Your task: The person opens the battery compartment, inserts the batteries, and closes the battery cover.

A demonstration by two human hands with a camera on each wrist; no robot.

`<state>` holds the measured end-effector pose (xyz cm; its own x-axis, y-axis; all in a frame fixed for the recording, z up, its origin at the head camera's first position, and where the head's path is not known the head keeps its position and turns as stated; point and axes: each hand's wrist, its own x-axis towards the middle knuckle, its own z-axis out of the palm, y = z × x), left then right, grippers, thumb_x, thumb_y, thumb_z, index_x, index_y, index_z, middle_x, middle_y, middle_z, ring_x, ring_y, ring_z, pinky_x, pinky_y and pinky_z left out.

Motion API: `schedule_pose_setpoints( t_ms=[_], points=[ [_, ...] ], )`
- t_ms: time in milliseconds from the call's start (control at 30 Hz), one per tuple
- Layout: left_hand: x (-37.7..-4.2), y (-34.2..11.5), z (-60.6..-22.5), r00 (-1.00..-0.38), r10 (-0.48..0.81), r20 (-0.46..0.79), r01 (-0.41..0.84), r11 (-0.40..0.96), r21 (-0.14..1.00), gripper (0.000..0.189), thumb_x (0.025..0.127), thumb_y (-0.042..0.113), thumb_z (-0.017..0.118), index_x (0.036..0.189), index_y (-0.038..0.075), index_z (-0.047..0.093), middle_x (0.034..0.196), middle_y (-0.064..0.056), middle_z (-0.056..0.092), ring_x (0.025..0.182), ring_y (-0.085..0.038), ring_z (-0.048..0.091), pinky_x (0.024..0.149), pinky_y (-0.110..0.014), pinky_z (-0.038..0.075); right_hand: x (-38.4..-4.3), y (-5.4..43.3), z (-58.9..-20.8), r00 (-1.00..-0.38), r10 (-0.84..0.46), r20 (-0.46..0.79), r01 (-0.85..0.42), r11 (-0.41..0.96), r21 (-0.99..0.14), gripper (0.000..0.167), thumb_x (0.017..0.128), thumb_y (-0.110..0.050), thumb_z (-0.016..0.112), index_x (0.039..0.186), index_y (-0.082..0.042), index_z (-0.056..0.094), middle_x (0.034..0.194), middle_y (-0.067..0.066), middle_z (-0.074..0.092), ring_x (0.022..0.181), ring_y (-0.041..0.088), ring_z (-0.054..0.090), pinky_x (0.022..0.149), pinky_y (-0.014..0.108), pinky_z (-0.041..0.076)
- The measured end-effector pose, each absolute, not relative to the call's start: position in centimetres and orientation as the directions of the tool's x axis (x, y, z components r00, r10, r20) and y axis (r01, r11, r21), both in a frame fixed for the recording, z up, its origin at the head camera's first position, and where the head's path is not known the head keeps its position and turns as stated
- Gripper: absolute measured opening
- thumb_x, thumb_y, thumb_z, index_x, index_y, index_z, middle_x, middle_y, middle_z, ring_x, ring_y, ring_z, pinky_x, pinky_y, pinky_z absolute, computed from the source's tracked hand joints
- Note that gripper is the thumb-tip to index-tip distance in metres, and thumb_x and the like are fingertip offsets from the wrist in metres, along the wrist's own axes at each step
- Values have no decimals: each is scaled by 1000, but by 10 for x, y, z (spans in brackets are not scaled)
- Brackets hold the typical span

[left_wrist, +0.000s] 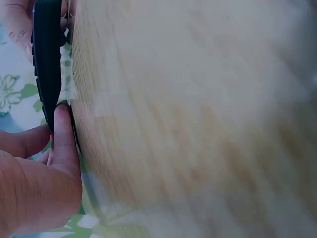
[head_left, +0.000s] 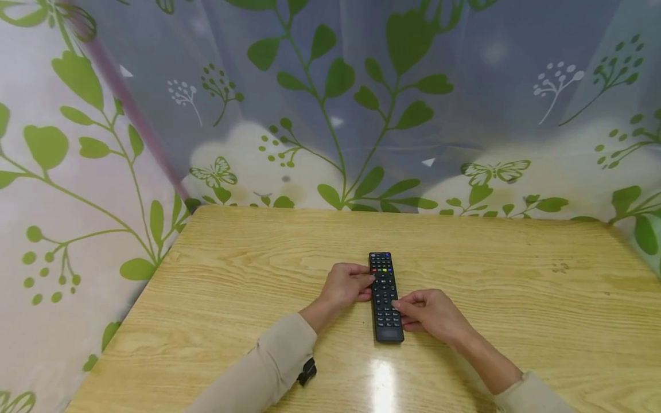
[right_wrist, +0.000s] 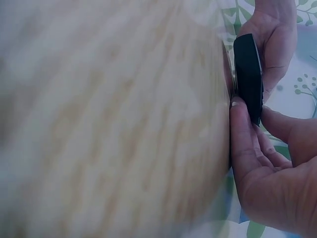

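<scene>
A long black remote control with rows of small buttons, some coloured near its top, is held face up close over the wooden table. My left hand pinches its left edge at the upper half, thumb on the face and fingers underneath. At the lower right edge my right hand pinches it in the same manner. Seen side-on in the left wrist view, the remote control has its near edge between thumb and fingers. In the right wrist view, the fingers lie under the remote control.
The wood-grain table reaches back to a curtain printed with green leaves and butterflies. Another patterned cloth hangs along the left side. A small black device sits at the left sleeve.
</scene>
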<state>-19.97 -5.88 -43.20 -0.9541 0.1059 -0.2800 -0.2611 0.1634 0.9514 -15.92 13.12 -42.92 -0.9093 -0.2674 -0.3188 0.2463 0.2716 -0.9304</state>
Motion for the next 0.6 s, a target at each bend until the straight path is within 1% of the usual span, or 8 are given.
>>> schedule_pose_setpoints(
  t_ms=[267,600],
  points=[
    [-201,-58,-434,-958,105,-267,-247,173,953,22,91,0,63,111,-9,64,84,-15,69,63,-15,65,60,-28,58,-162,133,-426,-897,-271,-349,259,318,-912,24,93,-14,64,99,9,65,80,9,67,72,18,66,68,33,58],
    [-201,-57,-431,-955,98,-279,-251,229,941,19,91,0,62,108,-7,65,79,-11,68,62,-13,63,58,-28,58,-164,133,-425,-889,-274,-367,274,323,-906,24,93,-14,65,99,9,65,81,9,67,72,18,65,69,32,58]
  ],
)
